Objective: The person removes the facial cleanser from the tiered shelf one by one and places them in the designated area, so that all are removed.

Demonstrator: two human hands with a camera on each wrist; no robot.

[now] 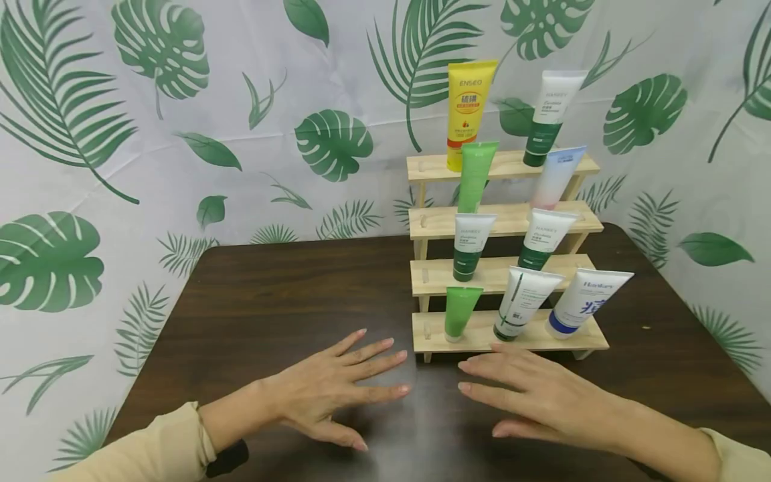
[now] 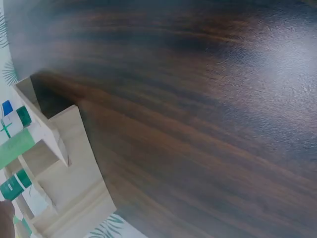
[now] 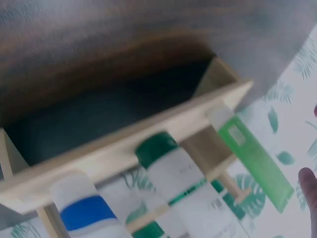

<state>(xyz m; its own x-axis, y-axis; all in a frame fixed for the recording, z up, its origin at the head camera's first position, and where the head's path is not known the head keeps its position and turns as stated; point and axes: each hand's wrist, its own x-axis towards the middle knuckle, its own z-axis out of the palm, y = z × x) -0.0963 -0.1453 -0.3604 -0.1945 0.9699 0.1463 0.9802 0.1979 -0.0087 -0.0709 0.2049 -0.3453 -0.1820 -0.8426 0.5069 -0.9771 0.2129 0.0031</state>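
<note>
A wooden step rack [image 1: 430,269] holds several squeeze tubes on its tiers. On its lowest tier stand a small green tube [image 1: 461,312], a white tube with a green stripe [image 1: 525,301] and a white tube with a blue band [image 1: 585,302]. Over the table, left of the rack's front, my left hand [image 1: 334,388] holds nothing, its fingers spread. My right hand [image 1: 545,399] hovers before the lowest tier, fingers extended and holding nothing; whether it touches the board cannot be told. The right wrist view shows the green tube [image 3: 255,161] and the rack [image 3: 119,139] up close.
Higher tiers carry a yellow tube [image 1: 470,107], a tall green tube [image 1: 476,177], a pale blue-pink tube [image 1: 557,177] and white-and-green tubes. The dark wood-grain table [image 1: 289,294] extends left of the rack. Behind hangs a leaf-patterned cloth [image 1: 253,167].
</note>
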